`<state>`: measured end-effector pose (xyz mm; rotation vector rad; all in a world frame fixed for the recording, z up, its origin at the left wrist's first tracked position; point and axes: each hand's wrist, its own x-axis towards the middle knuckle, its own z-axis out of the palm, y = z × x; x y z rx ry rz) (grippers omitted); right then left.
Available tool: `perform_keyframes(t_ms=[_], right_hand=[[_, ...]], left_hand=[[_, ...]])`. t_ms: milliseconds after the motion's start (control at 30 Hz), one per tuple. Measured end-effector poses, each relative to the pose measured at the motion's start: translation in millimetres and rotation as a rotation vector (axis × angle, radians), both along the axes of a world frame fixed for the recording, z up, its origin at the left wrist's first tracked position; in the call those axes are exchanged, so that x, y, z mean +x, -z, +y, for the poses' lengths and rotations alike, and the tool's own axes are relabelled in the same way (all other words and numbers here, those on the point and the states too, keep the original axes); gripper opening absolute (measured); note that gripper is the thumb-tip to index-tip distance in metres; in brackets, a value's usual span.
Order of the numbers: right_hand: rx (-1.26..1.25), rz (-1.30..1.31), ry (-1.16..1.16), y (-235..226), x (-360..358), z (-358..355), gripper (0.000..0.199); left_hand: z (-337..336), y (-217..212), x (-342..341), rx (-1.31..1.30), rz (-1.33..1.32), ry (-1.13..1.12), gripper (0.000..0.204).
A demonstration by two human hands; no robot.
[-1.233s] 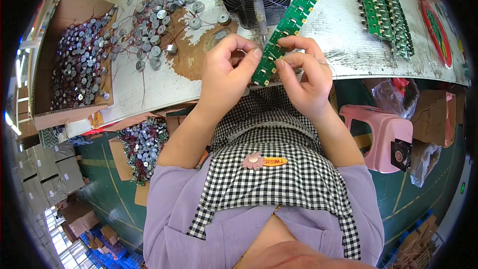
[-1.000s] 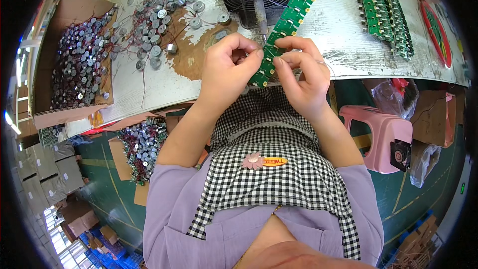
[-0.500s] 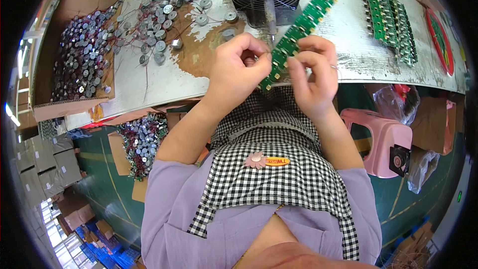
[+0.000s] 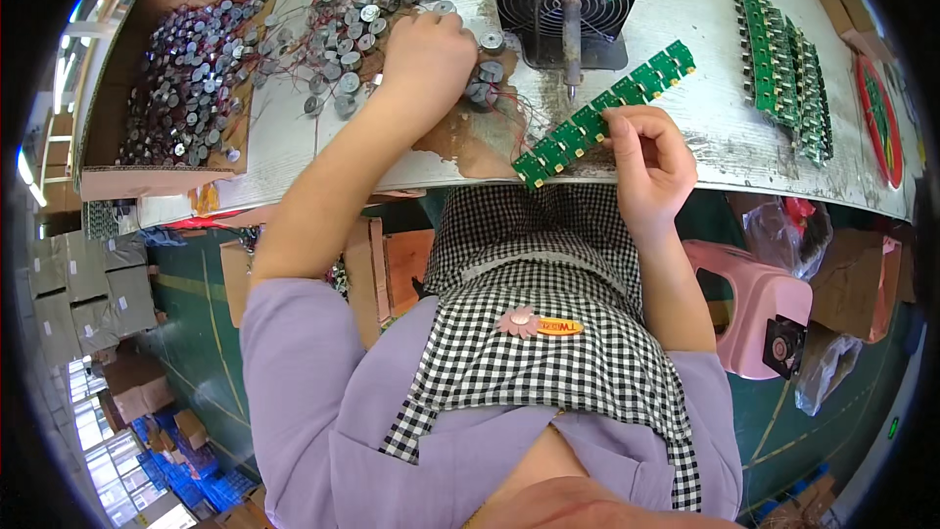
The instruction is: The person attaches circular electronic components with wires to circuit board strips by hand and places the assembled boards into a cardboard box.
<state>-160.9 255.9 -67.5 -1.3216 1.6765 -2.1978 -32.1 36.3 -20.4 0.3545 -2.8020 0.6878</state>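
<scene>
The worn white worktable (image 4: 294,152) fills the upper half of the frame, its near edge curving from lower left to right just above the person's checked apron. Bare tabletop lies open right of centre, between the black square fan (image 4: 566,2) at top centre and the stacked green circuit boards (image 4: 783,73) at upper right. The brown cardboard box of small round metal parts (image 4: 171,78) takes the upper left. A loose heap of round silver wired parts (image 4: 362,24) spreads beside it. The long green strip of joined circuit boards (image 4: 587,122) runs diagonally from the table's edge at centre up toward the fan, studded with small dark components. The right hand (image 4: 651,162) pinches its middle, fingers closed on it. The left hand (image 4: 426,59) rests curled upon the heap; whether it grasps a part cannot be told.
</scene>
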Motion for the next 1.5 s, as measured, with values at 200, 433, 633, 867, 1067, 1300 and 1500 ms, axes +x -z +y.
perform_keyframes(t_ms=[200, 433, 633, 867, 1067, 1300, 1500], right_hand=[[0.080, 0.088, 0.021, 1, -2, 1, 0.006], [0.070, 0.059, 0.050, 0, 0, -1, 0.009], [0.099, 0.042, 0.014, 0, -1, 2, 0.006], [0.035, 0.061, 0.023, 1, -1, -2, 0.009], [0.066, 0.041, 0.008, -1, -1, 1, 0.009], [0.043, -0.016, -0.079, -8, 0, 6, 0.008], [0.087, 0.314, -0.006, -12, -2, 2, 0.007]], left_hand=[[-17, -5, -10, 0.006, -0.185, -0.023, 0.014], [-11, 3, 6, 0.567, 0.382, -0.165, 0.026], [-7, 14, -11, 0.664, 0.306, -0.104, 0.029], [0, -5, 35, 2.246, 1.066, 0.002, 0.026], [30, 17, 42, 1.479, 1.105, -0.149, 0.019], [52, 9, 54, 0.995, 0.762, -0.275, 0.009], [77, -5, 55, 2.106, 0.715, -0.176, 0.012]])
